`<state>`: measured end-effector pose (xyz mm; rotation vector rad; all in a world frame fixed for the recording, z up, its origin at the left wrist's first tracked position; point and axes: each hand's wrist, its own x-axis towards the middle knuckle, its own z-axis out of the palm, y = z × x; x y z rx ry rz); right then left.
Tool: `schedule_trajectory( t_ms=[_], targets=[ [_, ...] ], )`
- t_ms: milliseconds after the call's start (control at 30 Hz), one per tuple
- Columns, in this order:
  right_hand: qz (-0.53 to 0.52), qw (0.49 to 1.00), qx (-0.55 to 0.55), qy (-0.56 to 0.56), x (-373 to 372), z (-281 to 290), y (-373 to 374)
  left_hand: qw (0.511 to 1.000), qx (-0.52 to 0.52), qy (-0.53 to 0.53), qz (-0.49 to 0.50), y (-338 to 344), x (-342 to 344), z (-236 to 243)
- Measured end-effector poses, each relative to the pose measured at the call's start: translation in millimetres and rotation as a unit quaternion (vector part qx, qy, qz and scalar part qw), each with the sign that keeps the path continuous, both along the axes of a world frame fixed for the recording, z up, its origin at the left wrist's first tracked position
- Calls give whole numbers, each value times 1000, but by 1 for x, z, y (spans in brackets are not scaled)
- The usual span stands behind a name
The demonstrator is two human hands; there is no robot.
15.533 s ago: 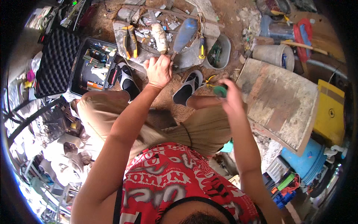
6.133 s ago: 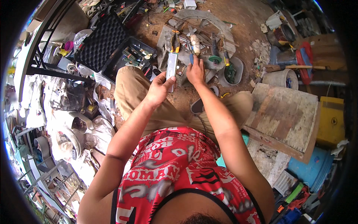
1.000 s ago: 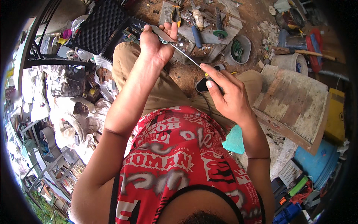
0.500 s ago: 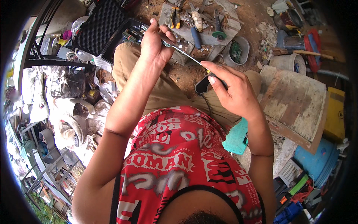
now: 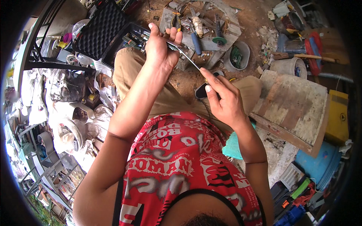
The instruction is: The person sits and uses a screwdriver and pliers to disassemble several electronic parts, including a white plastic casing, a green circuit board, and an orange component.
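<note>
My left hand [image 5: 162,47] is raised ahead of my lap, palm up, its fingers curled round a small silver metal piece [image 5: 171,44] that they partly hide. My right hand [image 5: 225,98] grips a screwdriver [image 5: 191,60], the index finger stretched along its thin steel shaft. That shaft slants up and left to the metal piece at my left palm. Most of the handle is hidden in the right hand. Past my left fingertips, yellow-and-black pliers [image 5: 179,25] lie on a low wooden work board [image 5: 230,27].
A blue-handled tool [image 5: 196,43] and a chisel with a green guard [image 5: 218,40] lie on the board. Beside it stands a grey tub [image 5: 247,56] with circuit boards inside. An open black case [image 5: 98,34] is at far left, a worn wooden panel [image 5: 292,109] at right.
My right hand has moved a little left and down, and the screwdriver shaft now slants more steeply. My left hand has shifted slightly right and down, its fingers more spread.
</note>
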<state>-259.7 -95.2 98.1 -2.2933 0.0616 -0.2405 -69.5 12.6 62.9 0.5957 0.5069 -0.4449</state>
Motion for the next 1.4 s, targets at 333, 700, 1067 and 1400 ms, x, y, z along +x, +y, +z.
schedule_trajectory(
  t_ms=[333, 700, 1067, 1400],
  targets=[
    [-59, 976, 198, -61, 5, -36, -4, 995, 8, -74, -74, 1, -17, 4],
    [-26, 974, 224, 5, 43, -42, -2, 953, 143, -190, -188, -3, -61, 1],
    [-67, 959, 273, 43, 27, -37, 4, 893, 47, -423, -149, 6, -69, -37],
    [-6, 969, 247, -26, 26, -44, -5, 880, 0, -443, -173, 7, -68, -35]
  ],
)
